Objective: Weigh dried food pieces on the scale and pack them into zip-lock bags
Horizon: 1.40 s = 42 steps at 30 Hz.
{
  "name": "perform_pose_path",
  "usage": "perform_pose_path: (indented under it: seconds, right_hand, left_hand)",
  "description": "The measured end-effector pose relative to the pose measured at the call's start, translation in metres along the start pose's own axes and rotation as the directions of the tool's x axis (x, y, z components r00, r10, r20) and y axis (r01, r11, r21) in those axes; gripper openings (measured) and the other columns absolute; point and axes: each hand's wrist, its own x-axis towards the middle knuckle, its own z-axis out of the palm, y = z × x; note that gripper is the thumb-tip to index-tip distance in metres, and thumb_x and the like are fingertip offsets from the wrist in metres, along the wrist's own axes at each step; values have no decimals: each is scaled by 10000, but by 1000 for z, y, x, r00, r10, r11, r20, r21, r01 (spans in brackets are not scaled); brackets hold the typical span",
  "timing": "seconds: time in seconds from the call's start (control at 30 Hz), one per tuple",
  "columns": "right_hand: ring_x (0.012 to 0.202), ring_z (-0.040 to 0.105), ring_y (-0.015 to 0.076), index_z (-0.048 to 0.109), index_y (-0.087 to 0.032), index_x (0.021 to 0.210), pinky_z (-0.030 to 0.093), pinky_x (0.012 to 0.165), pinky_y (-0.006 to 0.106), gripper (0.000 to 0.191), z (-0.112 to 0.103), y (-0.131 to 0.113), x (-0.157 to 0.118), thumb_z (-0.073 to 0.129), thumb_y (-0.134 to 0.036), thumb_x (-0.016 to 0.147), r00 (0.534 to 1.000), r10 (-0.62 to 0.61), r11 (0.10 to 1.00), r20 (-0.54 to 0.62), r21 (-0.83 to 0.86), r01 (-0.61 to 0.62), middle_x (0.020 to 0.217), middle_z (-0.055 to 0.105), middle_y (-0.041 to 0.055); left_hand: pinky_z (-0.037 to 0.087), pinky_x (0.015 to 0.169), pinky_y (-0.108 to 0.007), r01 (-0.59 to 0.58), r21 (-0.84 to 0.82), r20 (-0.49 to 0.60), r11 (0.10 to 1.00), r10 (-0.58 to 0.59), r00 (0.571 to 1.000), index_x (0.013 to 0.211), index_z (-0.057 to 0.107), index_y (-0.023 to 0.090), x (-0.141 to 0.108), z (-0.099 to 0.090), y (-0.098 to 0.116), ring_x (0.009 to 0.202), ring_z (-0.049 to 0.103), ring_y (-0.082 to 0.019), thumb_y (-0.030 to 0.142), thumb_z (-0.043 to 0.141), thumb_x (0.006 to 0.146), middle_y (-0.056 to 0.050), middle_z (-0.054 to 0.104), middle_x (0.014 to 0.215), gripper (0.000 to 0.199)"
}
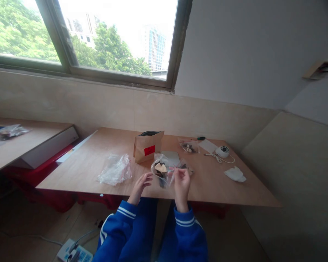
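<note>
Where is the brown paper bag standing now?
In the head view, the brown paper bag stands upright on the table, just left of centre, right of the heaped clear plastic bags.

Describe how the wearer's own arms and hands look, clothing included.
The arms are covered by long blue sleeves, whose blue cuffs carry two white bands each. White striping also runs along the outer side of the sleeves. The left hand and right hand are both bare, without gloves.
</note>
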Motion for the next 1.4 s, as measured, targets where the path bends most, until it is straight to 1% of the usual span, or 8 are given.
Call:
perform_pose_path:
  seconds: [0.2, 0.3, 0.4, 0.53, 0.7, 0.8, 1.03, 1.4]
  right_hand:
    - [693, 664, 175, 450, -212, 880, 562, 627, 322, 291, 14, 28, -5, 594, -448, 788, 1000, 5, 999, 16, -44, -4, 937, 668, 95]
    - [824, 634, 177, 464, -206, 979, 546, 734, 332, 286, 16, 30, -6, 590, -395, 806, 991, -132, 976, 5, -173, 131, 999, 620, 98]
    - [909, 620, 188, 531, -198, 989, 523, 832, 352, 205, 16, 25, -3, 524, -351, 852, 961, -134, 968, 240, -176, 179, 983, 622, 89]
    - [990, 609, 205, 579, -207, 1038, 489, 911, 383, 219, 16, 27, 11, 481, -303, 867, 879, -101, 961, 466, -183, 207, 1046, 638, 85]
    - [846, 627, 195, 559, -201, 892, 515, 819, 365, 111, 18, 50, 39, 516, -268, 815, 919, -115, 946, 378, -241, 217, 889, 638, 61]
    - [766, 630, 185, 562, -197, 827, 524, 756, 344, 93, 22, 58, 52, 556, -274, 775, 916, -78, 946, 393, -261, 193, 818, 640, 46]
    - [1017, 621, 203, 635, -206, 1059, 462, 929, 394, 304, 41, 56, 60, 610, -244, 758, 738, -60, 945, 673, -200, 259, 1091, 671, 66]
    - [816, 661, 223, 703, -184, 911, 507, 783, 387, 198, 40, 55, 59, 658, -259, 734, 718, 19, 897, 695, -329, 294, 890, 720, 59]
  left_hand:
    - [508, 702, -326, 245, -234, 160, 941, -212, 964, 1245, 529, 184, 12, 8, -21, 911, 624, -227, 619, 524, 774, -116, 651, 1074, 641]
    - [460, 485, -230, 232, -192, 8, 954, -235, 972, 1234, 521, 185, 20, 8, -21, 720, 628, -165, 590, 541, 779, -100, 661, 1007, 610]
    - [424, 418, -195, 179, -92, -144, 980, -191, 971, 1275, 467, 233, 33, 1, -21, 630, 610, -128, 540, 602, 757, -69, 655, 1012, 617]
    - [503, 537, -221, 60, -41, -186, 997, -66, 980, 1248, 495, 254, 47, -7, -22, 821, 645, -176, 514, 653, 722, -78, 606, 1185, 608]
    - [511, 782, -259, -70, -130, -237, 989, 38, 971, 1127, 591, 193, 56, -18, -34, 1027, 604, -208, 486, 698, 681, -86, 618, 1190, 545]
    - [506, 770, -246, -103, -171, -282, 980, 52, 958, 1119, 592, 197, 57, -22, -39, 971, 619, -181, 496, 701, 667, -64, 643, 1127, 553]
    - [491, 679, -243, -88, -84, -151, 993, 75, 986, 1074, 617, 158, 53, -19, -35, 817, 631, -168, 523, 665, 694, -68, 681, 973, 529]
    - [452, 832, -286, -144, 80, -125, 986, 153, 980, 961, 660, 158, 53, -20, -35, 920, 594, -199, 536, 621, 728, -60, 678, 944, 446]
